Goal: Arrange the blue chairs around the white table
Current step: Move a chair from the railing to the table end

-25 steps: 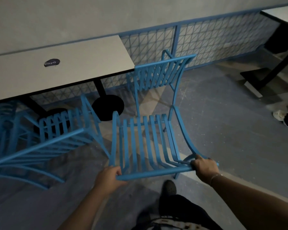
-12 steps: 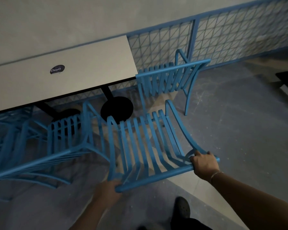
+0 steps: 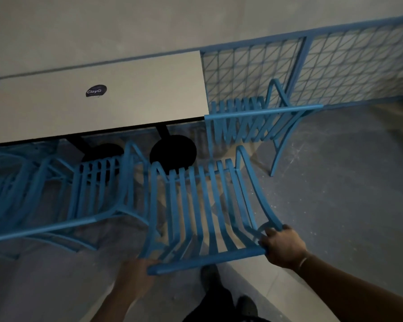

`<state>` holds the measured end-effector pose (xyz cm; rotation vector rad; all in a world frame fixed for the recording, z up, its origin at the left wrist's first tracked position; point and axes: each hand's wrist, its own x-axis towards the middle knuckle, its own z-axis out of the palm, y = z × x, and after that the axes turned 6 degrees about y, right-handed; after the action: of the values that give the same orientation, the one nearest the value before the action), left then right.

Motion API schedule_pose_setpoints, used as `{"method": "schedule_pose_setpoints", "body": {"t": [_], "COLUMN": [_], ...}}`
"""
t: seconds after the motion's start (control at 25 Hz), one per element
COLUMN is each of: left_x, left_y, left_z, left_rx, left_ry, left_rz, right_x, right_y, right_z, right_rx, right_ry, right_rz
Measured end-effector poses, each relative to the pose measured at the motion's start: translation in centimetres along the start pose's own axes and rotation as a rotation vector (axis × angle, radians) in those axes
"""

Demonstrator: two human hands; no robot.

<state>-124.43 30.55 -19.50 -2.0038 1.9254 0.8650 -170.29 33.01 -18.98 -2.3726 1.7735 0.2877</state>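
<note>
A person pushes a blue chair (image 3: pixel 203 205) toward the white table (image 3: pixel 102 108). Its seat is closer to the table's black base (image 3: pixel 172 152) than a second ago and almost level with the neighbouring chair (image 3: pixel 98 189). The right hand (image 3: pixel 282 247) grasps the top rail's right corner. The left hand (image 3: pixel 135 277) meets the other end, too blurred to tell its grip. The chair looks nearly tucked in.

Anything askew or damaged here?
No damage or spill shows. The held chair sits skewed: its back rail slants relative to the edge of the white table, with the left hand lower than the right hand, and its left side crowds the neighbouring chair.
</note>
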Motion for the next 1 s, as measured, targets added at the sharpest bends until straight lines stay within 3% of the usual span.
{"method": "schedule_pose_setpoints", "body": {"t": [0.24,0.36,0.52,0.72,1.0], "left_x": [2.2,3.4,3.9,3.5,5.5], "left_y": [-2.9,-3.8,-1.7,0.0,3.2], "left_z": [-4.0,-5.4,-5.2,-3.3,-5.3], "left_rx": [-0.023,0.102,0.274,0.294,0.355], "left_ry": [-0.065,-0.024,0.067,0.049,0.205], "left_rz": [-0.043,0.010,0.042,0.116,-0.041], "right_x": [3.1,4.7,5.7,5.5,11.3], "right_y": [-4.1,-5.1,-4.9,-5.2,-2.1], "right_z": [-1.2,-2.2,-2.5,-1.5,-3.2], "right_rx": [0.038,0.050,0.084,0.064,0.027], "right_ry": [-0.064,-0.109,-0.155,-0.174,-0.131], "right_rz": [-0.077,-0.090,-0.111,-0.152,-0.119]}}
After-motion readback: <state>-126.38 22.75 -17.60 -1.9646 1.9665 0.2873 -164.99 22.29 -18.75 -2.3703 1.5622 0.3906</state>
